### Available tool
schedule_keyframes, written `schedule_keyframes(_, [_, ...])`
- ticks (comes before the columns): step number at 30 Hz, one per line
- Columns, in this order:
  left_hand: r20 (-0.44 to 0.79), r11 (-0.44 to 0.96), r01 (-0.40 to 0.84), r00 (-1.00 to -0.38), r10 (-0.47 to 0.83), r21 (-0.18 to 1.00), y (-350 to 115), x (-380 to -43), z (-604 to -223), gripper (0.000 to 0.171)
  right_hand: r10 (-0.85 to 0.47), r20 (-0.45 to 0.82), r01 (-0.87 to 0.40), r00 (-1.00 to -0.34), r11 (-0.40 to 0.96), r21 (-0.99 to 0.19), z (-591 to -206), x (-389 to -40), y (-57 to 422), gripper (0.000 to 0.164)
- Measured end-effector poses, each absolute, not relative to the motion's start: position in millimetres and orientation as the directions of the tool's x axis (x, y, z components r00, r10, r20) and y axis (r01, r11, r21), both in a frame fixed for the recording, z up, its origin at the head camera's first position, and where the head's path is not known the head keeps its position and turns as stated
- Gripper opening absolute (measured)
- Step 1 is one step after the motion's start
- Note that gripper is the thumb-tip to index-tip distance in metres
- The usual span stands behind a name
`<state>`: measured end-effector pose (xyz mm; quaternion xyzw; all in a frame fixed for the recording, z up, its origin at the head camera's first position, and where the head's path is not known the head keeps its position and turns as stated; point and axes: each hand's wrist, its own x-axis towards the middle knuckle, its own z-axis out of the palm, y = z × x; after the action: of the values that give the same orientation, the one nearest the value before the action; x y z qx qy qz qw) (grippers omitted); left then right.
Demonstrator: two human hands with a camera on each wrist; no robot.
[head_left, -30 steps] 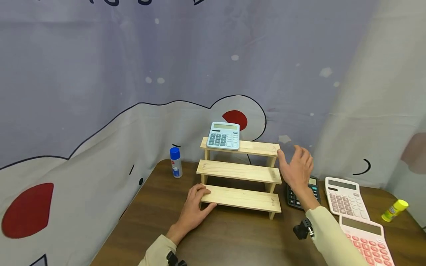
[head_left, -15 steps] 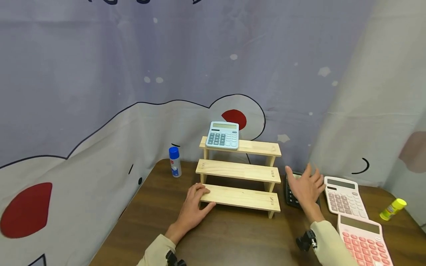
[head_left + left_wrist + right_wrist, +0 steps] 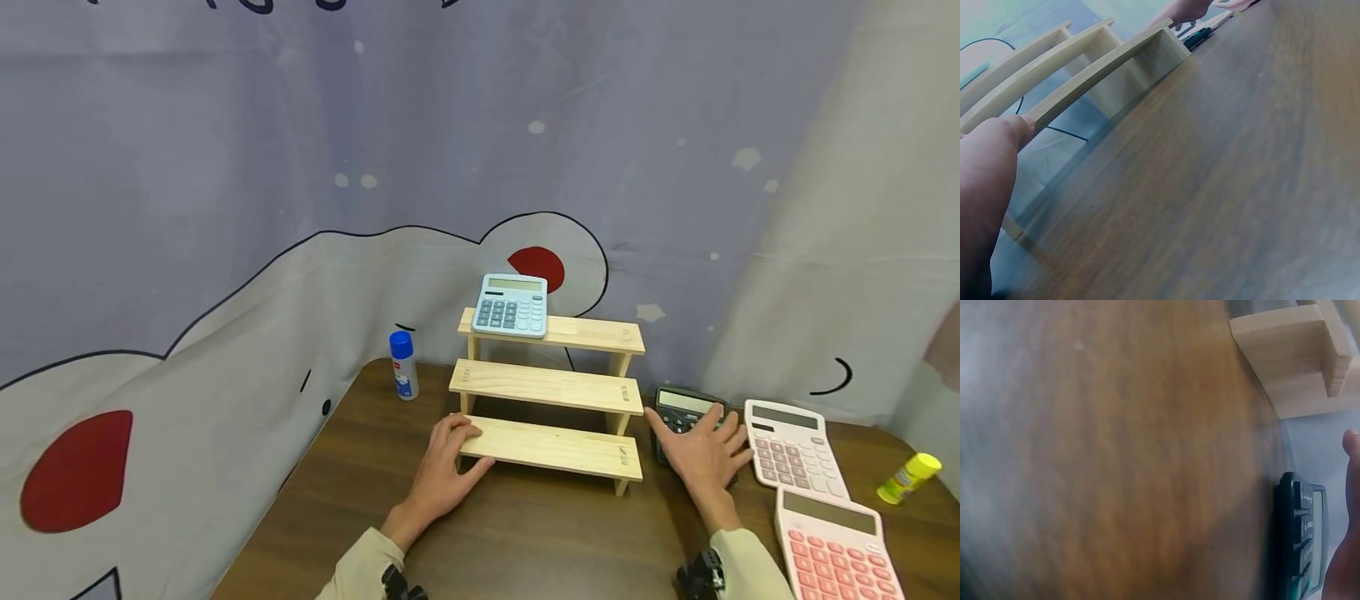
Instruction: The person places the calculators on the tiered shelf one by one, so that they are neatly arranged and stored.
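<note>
A three-step wooden display stand (image 3: 551, 450) stands on the table, and a light blue calculator (image 3: 512, 306) leans back on its top step. My left hand (image 3: 438, 479) holds the left end of the bottom step, fingers over the board and thumb at its front edge. In the left wrist view the thumb (image 3: 1019, 128) meets the board's edge. My right hand (image 3: 705, 454) is spread over a black calculator (image 3: 678, 408), covering its lower part. The right wrist view shows that black calculator (image 3: 1304, 537) low beside the hand, with a gap between them.
Right of the black calculator lie a white calculator (image 3: 795, 450) and a pink calculator (image 3: 840, 550), their edges close together. A yellow glue stick (image 3: 909, 477) lies at far right. A blue-capped bottle (image 3: 404, 367) stands left of the stand. A printed curtain (image 3: 225, 208) hangs behind the table.
My right hand has moved away from the stand's top right end, down and to the right, over the black calculator, with fingers spreading. The left hand stays on the bottom step.
</note>
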<state>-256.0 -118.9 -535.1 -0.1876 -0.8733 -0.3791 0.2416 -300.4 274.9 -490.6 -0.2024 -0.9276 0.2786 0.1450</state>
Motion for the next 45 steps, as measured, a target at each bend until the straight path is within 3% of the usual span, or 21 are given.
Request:
schedule_keyframes(11, [0.525,0.642,0.487,-0.838,0.151,0.593,-115.6,-252.7,-540.4,0.039,0.502,0.116,0.353,-0.857,0.736,-0.577,-506.6,-290.5,283.2,0.136])
schedule_keyframes(24, [0.561,0.65,0.511,-0.813,0.153,0.563,-113.7,-253.3,-537.9,0.039,0.499,0.204,0.332,-0.842,0.778,-0.533,-526.4,-290.1,284.1,0.139])
schedule_keyframes(34, [0.556,0.639,0.507,-0.818,0.145,0.579,-118.1,-256.2,-530.7,0.039,0.489,0.229,0.314,-0.842,0.789,-0.529,-518.6,-296.1,276.7,0.123])
schedule_keyframes(45, [0.543,0.634,0.497,-0.828,0.141,0.593,-118.0,-255.2,-532.2,0.04,0.458,0.207,0.292,-0.865,0.793,-0.535,-514.9,-296.5,275.3,0.119])
